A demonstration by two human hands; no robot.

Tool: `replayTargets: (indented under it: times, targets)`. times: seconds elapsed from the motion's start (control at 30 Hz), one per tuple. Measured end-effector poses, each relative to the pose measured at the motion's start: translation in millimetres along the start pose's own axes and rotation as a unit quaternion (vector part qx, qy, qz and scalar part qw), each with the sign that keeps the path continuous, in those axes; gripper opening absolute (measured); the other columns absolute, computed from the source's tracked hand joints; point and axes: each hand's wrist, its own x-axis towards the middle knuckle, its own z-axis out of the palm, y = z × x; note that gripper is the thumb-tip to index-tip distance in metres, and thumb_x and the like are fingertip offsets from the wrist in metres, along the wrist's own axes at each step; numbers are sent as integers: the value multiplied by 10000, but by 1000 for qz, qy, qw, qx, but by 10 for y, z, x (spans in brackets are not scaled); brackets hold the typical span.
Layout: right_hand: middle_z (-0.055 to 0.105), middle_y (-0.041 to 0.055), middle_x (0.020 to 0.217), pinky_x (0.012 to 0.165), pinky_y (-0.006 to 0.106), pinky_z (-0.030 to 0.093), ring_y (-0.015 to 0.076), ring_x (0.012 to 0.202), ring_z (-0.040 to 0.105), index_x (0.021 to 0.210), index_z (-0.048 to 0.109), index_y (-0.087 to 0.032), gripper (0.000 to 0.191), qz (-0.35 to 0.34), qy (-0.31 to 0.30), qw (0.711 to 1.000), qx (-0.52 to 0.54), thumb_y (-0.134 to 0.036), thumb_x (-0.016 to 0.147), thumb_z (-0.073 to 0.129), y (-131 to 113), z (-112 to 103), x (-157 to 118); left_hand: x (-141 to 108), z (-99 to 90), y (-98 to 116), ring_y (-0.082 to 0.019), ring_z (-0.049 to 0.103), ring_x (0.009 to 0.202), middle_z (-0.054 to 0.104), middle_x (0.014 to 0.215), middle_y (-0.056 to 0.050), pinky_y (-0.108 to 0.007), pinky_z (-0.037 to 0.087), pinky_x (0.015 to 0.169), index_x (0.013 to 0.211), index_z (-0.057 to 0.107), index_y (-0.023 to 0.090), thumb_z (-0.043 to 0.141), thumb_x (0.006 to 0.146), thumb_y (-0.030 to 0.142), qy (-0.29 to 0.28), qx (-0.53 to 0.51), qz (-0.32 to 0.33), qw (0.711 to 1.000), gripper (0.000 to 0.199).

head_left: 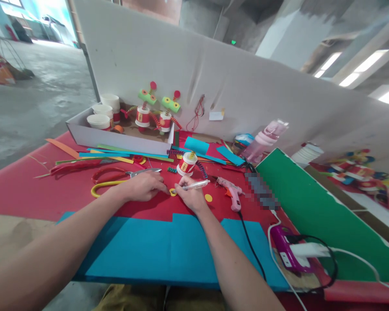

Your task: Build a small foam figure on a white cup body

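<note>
Right hand: our grip closes round a pen.
Left hand: fingertip at the yellow disc; how far open, we cannot tell.
Disc: on our counter, between both hands.

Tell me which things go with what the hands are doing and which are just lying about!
Likely part of the work:
pen, in the right hand
yellow circle, by the left hand
cup figure
glue gun
scissors
paper strips

Perhaps just lying about:
pink bottle
white card against the wall
</note>
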Motion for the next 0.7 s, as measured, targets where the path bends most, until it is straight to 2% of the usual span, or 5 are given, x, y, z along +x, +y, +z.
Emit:
replayTargets:
  times: [0.7]
  targets:
    - [458, -44, 552, 506, 239, 331, 127, 521, 438, 616, 430, -228, 221, -3, -10, 1000, 3, -366, 747, 542, -31, -20, -4, 0, 14, -13, -189, 590, 856, 651, 806, -21, -386, 390, 1033, 1079, 721, 307, 497, 777, 27, -3, 2, -1, 1000, 469]
